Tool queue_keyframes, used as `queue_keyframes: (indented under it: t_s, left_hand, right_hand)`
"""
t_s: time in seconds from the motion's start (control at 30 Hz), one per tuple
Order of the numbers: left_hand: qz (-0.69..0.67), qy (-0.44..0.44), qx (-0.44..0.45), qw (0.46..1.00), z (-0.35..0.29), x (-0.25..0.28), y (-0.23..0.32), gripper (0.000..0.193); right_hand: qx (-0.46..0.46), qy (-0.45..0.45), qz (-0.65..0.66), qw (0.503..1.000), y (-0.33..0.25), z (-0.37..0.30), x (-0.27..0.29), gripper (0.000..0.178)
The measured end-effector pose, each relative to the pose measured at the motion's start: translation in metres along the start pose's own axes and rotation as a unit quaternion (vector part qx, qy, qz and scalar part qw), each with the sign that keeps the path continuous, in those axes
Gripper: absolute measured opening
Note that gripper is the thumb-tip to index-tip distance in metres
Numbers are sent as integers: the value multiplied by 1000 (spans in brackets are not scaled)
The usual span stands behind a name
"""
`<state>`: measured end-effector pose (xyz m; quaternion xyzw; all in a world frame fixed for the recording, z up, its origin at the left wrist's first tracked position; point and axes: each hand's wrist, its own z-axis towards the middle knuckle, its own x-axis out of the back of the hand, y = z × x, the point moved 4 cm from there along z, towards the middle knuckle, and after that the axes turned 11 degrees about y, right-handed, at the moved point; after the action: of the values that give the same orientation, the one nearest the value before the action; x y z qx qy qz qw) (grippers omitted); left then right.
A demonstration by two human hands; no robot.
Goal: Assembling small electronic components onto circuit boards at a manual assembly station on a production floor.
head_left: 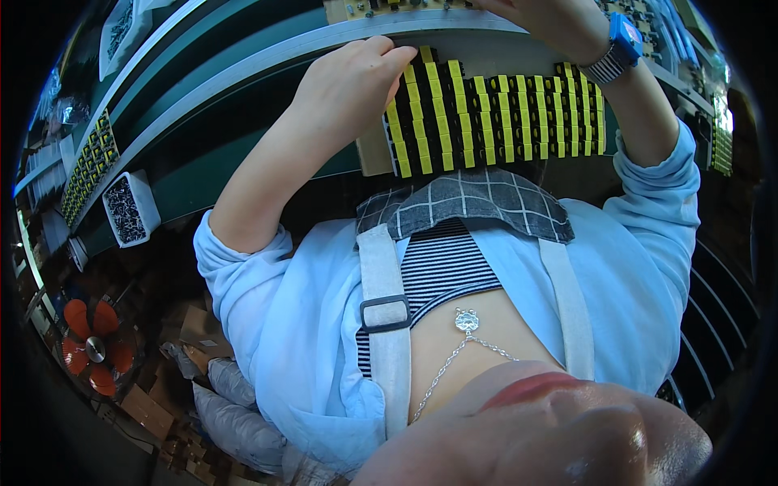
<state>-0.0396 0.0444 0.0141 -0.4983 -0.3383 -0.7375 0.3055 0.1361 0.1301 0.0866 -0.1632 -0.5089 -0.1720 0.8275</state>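
Observation:
Several rows of yellow-and-black block components, which look like small transformers, stand packed on a board in front of me. My left hand is at the far left end of these rows. Its fingers are curled, with thumb and forefinger together beside the end blocks; whatever they may hold is hidden. Farther off, my right hand reaches over the metal rail toward a tan circuit board with small parts on it. The upper picture edge cuts off its fingertips, so their grip does not show.
At the left are a white bin of small dark parts and another batch of yellow-and-black blocks. An orange-bladed fan, grey bags and cardboard pieces are at the lower left. Green work surface lies beside my left forearm.

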Motion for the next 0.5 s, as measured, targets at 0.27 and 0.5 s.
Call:
queue_keyframes:
  t_s: [0.27, 0.5]
  left_hand:
    - [8, 5, -7, 1000, 2, -5, -4, 29]
    - [-129, 141, -25, 981, 1, 26, -8, 25]
  right_hand:
    - [-15, -136, 43, 990, -41, -52, -50, 29]
    - [-85, -133, 134, 978, -26, -54, -51, 28]
